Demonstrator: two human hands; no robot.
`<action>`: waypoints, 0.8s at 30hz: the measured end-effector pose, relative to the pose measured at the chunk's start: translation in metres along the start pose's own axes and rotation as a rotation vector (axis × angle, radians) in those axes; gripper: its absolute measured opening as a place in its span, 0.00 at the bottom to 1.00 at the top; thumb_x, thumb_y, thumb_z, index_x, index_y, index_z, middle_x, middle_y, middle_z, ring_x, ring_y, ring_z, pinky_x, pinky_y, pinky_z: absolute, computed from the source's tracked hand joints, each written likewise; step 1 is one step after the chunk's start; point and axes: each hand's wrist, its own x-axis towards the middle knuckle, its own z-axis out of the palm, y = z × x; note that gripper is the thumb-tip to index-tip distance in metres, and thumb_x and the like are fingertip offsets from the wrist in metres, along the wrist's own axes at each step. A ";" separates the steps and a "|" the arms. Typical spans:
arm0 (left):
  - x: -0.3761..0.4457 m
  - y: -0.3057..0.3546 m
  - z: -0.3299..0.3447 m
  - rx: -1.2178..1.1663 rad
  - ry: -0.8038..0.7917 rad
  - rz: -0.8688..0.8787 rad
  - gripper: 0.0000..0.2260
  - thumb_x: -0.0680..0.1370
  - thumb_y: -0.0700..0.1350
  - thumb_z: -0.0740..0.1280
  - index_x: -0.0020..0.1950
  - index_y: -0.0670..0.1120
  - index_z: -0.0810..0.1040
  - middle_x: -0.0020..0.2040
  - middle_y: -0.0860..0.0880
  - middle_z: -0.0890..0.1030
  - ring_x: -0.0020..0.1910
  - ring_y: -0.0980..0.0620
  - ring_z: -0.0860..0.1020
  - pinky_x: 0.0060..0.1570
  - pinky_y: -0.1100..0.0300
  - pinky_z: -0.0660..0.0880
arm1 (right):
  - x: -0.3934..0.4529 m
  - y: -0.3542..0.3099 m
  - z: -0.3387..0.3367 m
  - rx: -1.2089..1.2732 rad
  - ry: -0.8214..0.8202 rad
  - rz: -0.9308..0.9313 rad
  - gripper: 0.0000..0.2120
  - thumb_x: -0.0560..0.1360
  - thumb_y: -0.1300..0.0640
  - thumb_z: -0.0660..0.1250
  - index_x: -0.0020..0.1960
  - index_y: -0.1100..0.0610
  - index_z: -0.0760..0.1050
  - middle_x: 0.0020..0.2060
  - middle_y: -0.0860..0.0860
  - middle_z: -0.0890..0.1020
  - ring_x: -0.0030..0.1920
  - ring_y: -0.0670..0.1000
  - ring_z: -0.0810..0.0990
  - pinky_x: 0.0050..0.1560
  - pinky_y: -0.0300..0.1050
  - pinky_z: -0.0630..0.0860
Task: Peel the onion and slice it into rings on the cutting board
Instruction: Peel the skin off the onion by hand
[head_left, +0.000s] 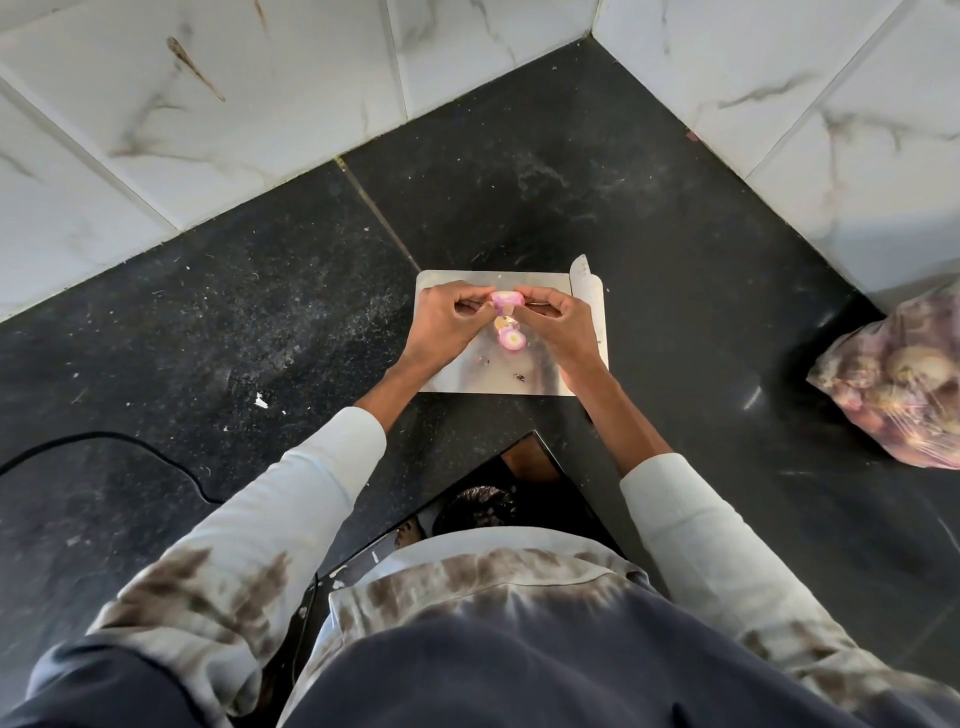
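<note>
Pinching the onion (505, 300) from both sides at mid-frame, just above the cutting board (524, 376): left hand (447, 317) with fingertips curled onto its left flank, right hand (558, 319) nipping at the right, apparently working skin loose. Looks like peeling well under way but unfinished, with one cut-off end piece (512, 339) lying face up on the board just below the hands and a papery scrap beside it. No rings cut yet, by the look of it; knife (582, 283) resting idle along the board's right edge, bag of onions (904, 389) far right on the dark counter.
</note>
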 end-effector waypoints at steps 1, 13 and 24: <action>0.001 0.000 0.000 0.004 0.001 0.002 0.14 0.79 0.45 0.76 0.63 0.42 0.87 0.55 0.47 0.88 0.51 0.56 0.86 0.52 0.69 0.82 | 0.000 0.000 0.000 0.006 -0.004 0.015 0.22 0.73 0.42 0.81 0.64 0.48 0.84 0.59 0.44 0.87 0.59 0.47 0.86 0.57 0.36 0.82; 0.004 -0.004 0.006 -0.005 0.067 0.020 0.10 0.80 0.40 0.74 0.61 0.43 0.88 0.53 0.52 0.88 0.46 0.58 0.85 0.47 0.67 0.82 | 0.002 0.006 0.002 0.136 -0.076 0.067 0.21 0.76 0.37 0.76 0.63 0.47 0.84 0.55 0.44 0.88 0.59 0.50 0.86 0.65 0.49 0.83; 0.010 0.000 0.015 -0.160 0.107 -0.095 0.12 0.78 0.48 0.78 0.57 0.42 0.86 0.48 0.53 0.87 0.46 0.64 0.84 0.52 0.67 0.81 | 0.002 -0.004 0.003 0.210 -0.077 0.082 0.22 0.75 0.39 0.78 0.63 0.49 0.85 0.56 0.46 0.89 0.61 0.50 0.86 0.68 0.50 0.81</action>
